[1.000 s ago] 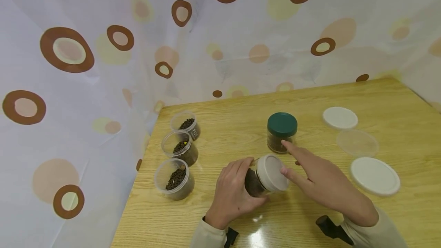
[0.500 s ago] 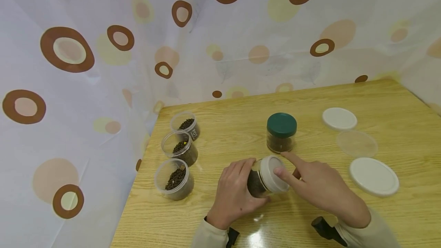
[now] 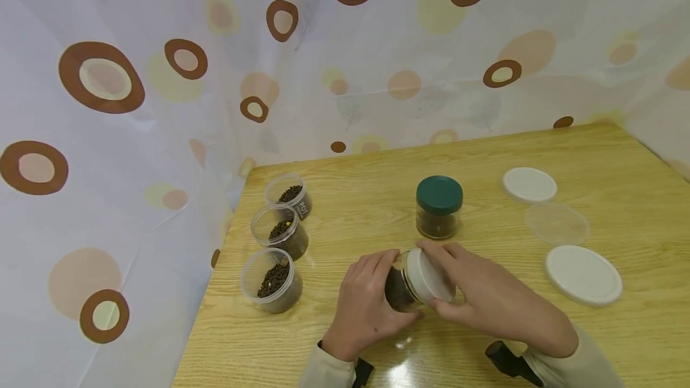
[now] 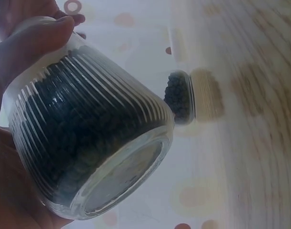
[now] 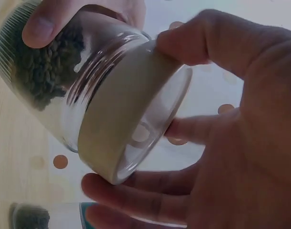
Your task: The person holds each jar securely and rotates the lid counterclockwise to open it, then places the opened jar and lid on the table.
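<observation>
A ribbed glass jar (image 4: 88, 119) of dark pellets is tilted, its white lid (image 3: 429, 275) facing right. My left hand (image 3: 366, 301) grips the glass body, with the thumb on the near side and the fingers over the far side. My right hand (image 3: 496, 295) grips the lid by its rim; in the right wrist view the thumb presses one edge of the lid (image 5: 126, 109) and fingertips touch the opposite edge. Just behind stands a second jar with a green lid (image 3: 439, 196), dark pellets inside, touched by neither hand.
Three open clear plastic cups of pellets stand in a row at the left: front (image 3: 286, 298), middle (image 3: 297, 245) and back (image 3: 303, 203). At the right lie two white lids (image 3: 583, 274) and a translucent one (image 3: 557, 223). A patterned sheet (image 3: 302, 100) borders the wooden table (image 3: 366, 184).
My right hand has moved left and closed round the white lid's rim, where before its thumb touched the lid and its index finger stuck out. My left hand stays on the jar.
</observation>
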`<action>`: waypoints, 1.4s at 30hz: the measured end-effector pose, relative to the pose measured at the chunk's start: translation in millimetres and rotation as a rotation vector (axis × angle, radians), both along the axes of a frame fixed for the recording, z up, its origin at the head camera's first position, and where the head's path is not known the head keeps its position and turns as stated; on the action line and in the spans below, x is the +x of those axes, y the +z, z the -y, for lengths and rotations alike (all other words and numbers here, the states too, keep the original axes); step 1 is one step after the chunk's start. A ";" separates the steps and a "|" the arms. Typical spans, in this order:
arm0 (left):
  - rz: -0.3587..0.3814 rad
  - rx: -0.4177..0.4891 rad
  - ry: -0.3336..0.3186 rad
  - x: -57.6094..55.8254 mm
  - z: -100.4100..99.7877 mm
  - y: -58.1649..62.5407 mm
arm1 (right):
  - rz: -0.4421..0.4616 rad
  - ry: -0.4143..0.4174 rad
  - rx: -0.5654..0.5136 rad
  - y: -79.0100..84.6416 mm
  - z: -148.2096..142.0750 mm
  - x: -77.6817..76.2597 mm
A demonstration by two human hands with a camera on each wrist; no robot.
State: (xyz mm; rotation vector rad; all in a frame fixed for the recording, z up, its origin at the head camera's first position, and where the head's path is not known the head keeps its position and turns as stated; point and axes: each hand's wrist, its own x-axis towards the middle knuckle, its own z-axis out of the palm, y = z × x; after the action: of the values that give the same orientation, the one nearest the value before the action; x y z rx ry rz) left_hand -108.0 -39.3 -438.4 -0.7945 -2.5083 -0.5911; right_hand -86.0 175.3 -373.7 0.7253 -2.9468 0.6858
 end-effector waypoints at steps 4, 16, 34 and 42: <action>0.026 0.014 -0.005 -0.1 1.2 1.5 | -0.046 0.071 -0.039 -0.8 -2.3 0.3; 0.050 0.028 -0.002 0.3 2.6 2.5 | -0.079 0.115 -0.060 -2.8 -5.2 0.2; 0.043 0.021 -0.005 0.2 4.4 -0.3 | 0.107 -0.114 -0.033 1.0 -3.6 -1.2; 0.019 0.000 -0.003 0.7 3.2 0.5 | 0.125 -0.165 -0.007 2.9 3.4 -2.3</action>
State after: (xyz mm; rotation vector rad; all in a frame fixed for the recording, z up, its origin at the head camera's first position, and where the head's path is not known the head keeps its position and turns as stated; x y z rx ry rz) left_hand -107.3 -42.5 -437.9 -0.7961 -2.5247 -0.6026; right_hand -88.3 171.8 -370.8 0.4469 -3.0693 0.7526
